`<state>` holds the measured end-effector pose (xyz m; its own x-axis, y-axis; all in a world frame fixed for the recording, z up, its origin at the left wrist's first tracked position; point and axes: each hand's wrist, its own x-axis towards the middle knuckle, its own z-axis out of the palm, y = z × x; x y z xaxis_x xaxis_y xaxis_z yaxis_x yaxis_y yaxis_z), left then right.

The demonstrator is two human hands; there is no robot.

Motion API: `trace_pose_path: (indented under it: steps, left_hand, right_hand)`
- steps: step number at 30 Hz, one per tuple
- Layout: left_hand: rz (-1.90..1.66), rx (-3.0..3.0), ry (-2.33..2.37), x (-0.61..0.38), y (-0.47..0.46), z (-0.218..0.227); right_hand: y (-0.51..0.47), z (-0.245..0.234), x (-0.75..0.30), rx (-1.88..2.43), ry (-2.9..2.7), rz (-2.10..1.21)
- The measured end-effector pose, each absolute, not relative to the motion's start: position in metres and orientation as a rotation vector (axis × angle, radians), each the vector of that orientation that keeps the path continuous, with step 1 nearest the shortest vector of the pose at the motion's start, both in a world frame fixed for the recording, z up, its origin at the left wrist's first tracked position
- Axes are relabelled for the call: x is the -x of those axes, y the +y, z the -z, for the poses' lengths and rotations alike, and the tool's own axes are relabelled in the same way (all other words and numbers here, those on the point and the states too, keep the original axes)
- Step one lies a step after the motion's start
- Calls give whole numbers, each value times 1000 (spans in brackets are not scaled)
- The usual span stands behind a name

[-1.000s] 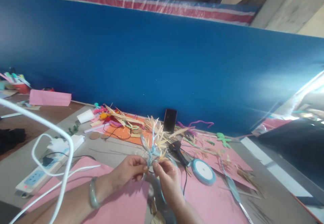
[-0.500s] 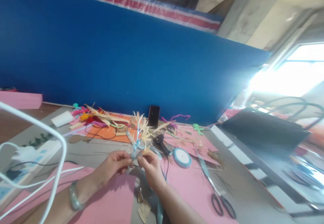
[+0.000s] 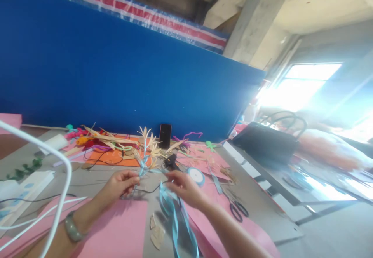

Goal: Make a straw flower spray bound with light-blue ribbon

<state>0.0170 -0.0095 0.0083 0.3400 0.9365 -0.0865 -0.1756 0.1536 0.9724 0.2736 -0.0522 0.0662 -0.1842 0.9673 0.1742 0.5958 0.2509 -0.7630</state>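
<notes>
My left hand [image 3: 126,182] pinches the lower stem of a small spray of pale dried-husk flowers [image 3: 153,149], held upright. Light blue ribbon [image 3: 142,162] is wrapped round the stem just above those fingers. From the stem a stretch of ribbon runs across to my right hand [image 3: 183,186], whose fingers are closed on it. Below that hand, long loose loops of the blue ribbon [image 3: 175,227] hang down towards the table's near side. A ribbon spool [image 3: 196,176] lies just beyond the right hand, beside a black glue gun [image 3: 171,161].
Scissors [image 3: 239,210] lie at the right on pink paper [image 3: 116,227]. At the back are a phone [image 3: 165,135], orange paper [image 3: 101,156] and colourful craft pieces. A white cable [image 3: 68,172] arcs across the left, near a power strip [image 3: 29,190]. A black bag [image 3: 262,141] stands on another table.
My right hand has moved away from the stem to the right, drawing the ribbon out sideways. The loose ribbon loops now show below it. The view has turned right.
</notes>
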Motion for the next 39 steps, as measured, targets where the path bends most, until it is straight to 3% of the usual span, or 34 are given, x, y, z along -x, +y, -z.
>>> trace_pose_path:
  steps: [2,7,15,23,30,33,39]
  left_hand:
    - [-989,-1078,865,-18,-9,-9]
    - [-994,-1056,866,-20,-10,-12]
    - [-978,-1077,844,-20,-10,-8]
    - [-1020,-986,840,-19,-10,-23]
    - [-1006,-916,805,-17,-8,-23]
    - [-976,-937,805,-16,-7,-24]
    - [-990,-885,744,-16,-3,-16]
  right_hand:
    - [-52,-80,-306,1613,-1958,-351]
    - [-53,-86,-366,1852,-1895,-125]
    - [-24,-44,-327,2074,-2018,-91]
    - [21,-31,-273,2211,-2072,-55]
    - [10,-44,-298,2104,-2016,-72]
    - [-7,-56,-314,1828,-1821,-61]
    - [-56,-80,-317,1376,-1526,-396]
